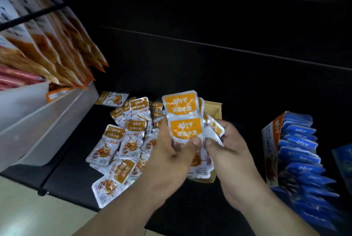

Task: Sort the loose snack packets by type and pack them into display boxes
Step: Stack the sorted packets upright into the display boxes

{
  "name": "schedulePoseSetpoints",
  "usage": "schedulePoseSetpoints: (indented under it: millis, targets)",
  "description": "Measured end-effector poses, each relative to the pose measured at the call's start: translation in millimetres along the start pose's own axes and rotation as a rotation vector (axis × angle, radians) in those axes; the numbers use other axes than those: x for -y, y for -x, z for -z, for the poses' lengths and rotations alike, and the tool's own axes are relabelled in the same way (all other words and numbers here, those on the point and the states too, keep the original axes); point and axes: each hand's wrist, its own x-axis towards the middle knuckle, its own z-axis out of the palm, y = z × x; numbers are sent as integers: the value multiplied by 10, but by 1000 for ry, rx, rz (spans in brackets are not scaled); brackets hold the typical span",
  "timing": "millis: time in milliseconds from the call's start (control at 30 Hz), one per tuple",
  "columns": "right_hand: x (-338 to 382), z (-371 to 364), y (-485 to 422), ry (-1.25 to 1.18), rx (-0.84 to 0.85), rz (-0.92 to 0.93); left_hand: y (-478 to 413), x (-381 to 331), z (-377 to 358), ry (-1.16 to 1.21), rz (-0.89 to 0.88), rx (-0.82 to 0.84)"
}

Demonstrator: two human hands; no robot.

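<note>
My left hand (169, 161) grips a stack of orange-and-white snack packets (182, 119) held upright, thumb pressed on the front one. My right hand (228, 152) pinches the right edge of the same stack, fingers curled round the back packets. Behind and below the stack sits a brown cardboard display box (217, 110), mostly hidden by my hands. Several loose orange packets (123, 140) lie in a heap on the dark surface to the left. A display box of blue packets (297, 152) stands at the right, filled in a row.
A white shelf bin (38, 121) with large orange and red bags (47, 45) juts in from the left. The dark shelf surface (228, 64) stretches back. A pale floor (28, 213) shows at the bottom left. A loose blue packet (342, 157) lies at the far right.
</note>
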Motion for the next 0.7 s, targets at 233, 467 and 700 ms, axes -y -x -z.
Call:
schedulePoseSetpoints:
  millis: [233,467,700]
  targets:
    - [118,48,-42,44,81,-63,-105,85,73,-140,-17,111]
    - [206,-48,-4,17,23,80,-168,65,-110,-230,-124,144]
    - [309,300,-321,349,-38,172,-574,53,-149,-367,-153,291]
